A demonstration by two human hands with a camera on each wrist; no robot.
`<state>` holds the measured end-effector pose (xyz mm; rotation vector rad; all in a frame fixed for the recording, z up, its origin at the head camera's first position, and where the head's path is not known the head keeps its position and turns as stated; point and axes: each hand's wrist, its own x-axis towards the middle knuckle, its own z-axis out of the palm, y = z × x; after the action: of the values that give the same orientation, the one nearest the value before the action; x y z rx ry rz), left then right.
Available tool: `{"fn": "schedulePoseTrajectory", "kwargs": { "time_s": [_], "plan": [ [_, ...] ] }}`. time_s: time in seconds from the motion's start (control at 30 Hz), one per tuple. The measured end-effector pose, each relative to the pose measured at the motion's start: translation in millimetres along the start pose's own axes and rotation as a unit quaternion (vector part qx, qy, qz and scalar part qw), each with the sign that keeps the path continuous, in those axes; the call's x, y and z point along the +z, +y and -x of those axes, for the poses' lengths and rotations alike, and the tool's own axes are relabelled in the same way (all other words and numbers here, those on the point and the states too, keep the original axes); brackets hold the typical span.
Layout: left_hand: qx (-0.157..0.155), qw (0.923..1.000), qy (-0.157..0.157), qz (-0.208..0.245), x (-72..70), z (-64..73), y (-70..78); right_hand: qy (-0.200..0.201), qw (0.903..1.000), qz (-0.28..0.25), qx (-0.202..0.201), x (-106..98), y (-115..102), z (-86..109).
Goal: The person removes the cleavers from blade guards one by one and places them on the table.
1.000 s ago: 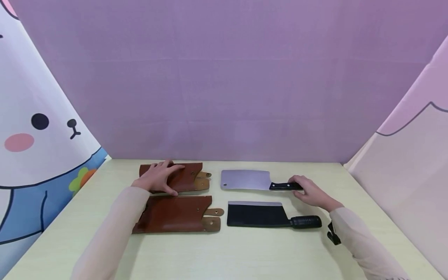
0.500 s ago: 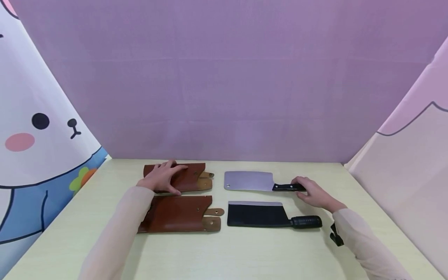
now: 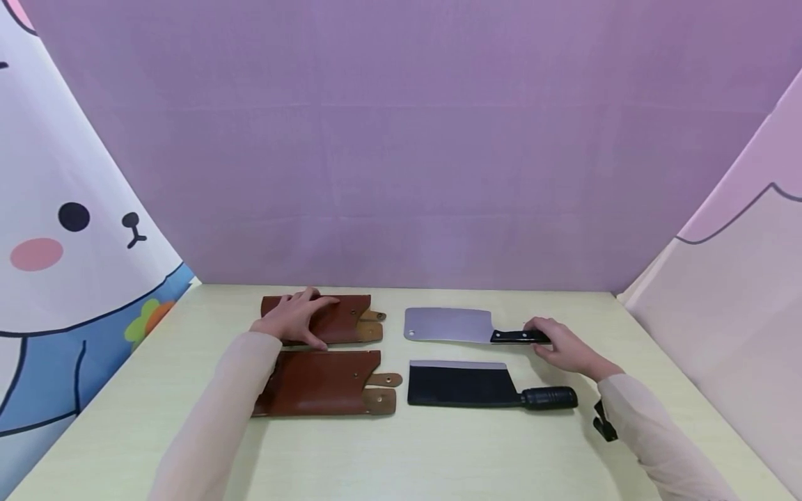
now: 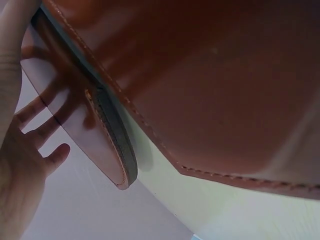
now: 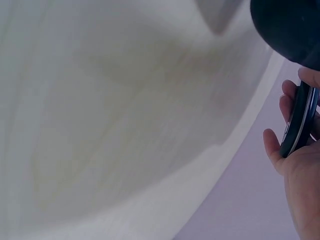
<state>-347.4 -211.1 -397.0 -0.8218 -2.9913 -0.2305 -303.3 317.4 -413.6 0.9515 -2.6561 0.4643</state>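
Note:
Two brown leather knife sheaths lie at the left. My left hand [image 3: 291, 316] spans the far sheath [image 3: 341, 320], holding it with fingers at its far edge and thumb at its near edge. The near sheath [image 3: 326, 386] lies just below, its left end partly behind my forearm; its stitched leather [image 4: 240, 125] fills much of the left wrist view. My right hand [image 3: 564, 344] grips the black riveted handle of a silver cleaver [image 3: 447, 325], whose blade points left toward the far sheath. Nearer me lies a black-bladed cleaver [image 3: 464, 386] with a ribbed black handle.
Everything lies on a pale wooden table [image 3: 438, 459]. A purple cloth backdrop [image 3: 401, 153] stands along its far edge. Printed cartoon cloths flank both sides, one of them the left cloth [image 3: 81, 292]. A black strap end [image 3: 604, 424] hangs by my right sleeve.
My left hand and the far sheath have shifted slightly right. My right hand and the silver cleaver have also slid a little right and nearer. The near pair stays in place.

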Motion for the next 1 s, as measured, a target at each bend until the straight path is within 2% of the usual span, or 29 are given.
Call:
{"fn": "schedulePoseTrajectory", "kwargs": {
  "time_s": [0.23,0.53,1.0],
  "plan": [
    [-0.002,0.9998,-0.014,0.010,-0.7,-1.5,-1.0,-0.007,0.9999,-0.006,0.009,1.0,-0.4,-0.8],
    [-0.012,0.9991,-0.038,0.015,-3.2,-3.4,0.2,-0.036,0.9977,-0.012,0.057,2.2,1.2,-2.4],
    [-0.028,0.9964,-0.079,0.018,-6.2,-4.9,3.5,-0.042,0.9969,-0.024,0.062,3.9,6.5,-5.5]
  ]
}}
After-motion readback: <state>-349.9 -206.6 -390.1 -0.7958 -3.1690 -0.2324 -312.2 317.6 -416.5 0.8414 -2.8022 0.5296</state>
